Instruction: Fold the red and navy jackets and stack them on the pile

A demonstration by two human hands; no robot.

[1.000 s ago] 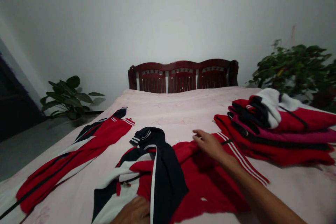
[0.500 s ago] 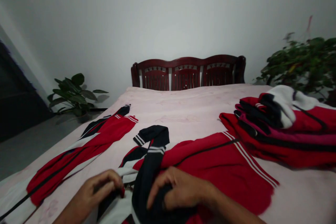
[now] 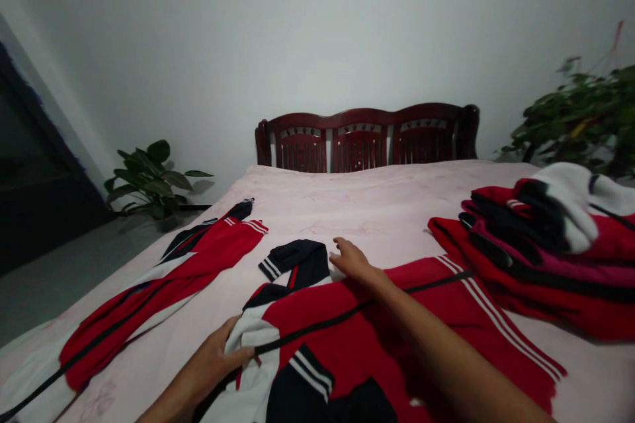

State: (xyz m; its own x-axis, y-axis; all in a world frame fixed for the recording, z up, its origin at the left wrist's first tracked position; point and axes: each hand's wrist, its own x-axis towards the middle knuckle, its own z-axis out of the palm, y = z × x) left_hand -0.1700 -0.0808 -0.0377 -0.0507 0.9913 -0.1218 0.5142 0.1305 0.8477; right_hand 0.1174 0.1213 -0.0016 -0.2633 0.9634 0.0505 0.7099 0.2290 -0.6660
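**Folding the red jacket on the bed**

We are at the bed, and we are in the middle of folding a red, white and dark blue sports jacket. It lies flat on the pale pink bed sheet, right in front of us, between two other lots of clothes.

Our left hand is on the near left edge of the jacket. Its fingers are closed on the white part of the cloth, with the thumb on top. Our right hand reaches far across, up by the dark blue collar. Its fingers are spread out and lie flat on the cloth. They press and do not grip anything.

We think this is the smoothing step: one hand holds the edge, the other flattens the top. The next move seems to call for care. The jacket is soft and floppy, so both hands must work together, or the fold will slip and go crooked. The long red sleeve on the right is not tucked in yet.

To the left lies a long folded red and dark blue garment, well apart from our hands. To the right sits a pile of folded red, pink and white clothes. A dark red wooden headboard stands at the far end.
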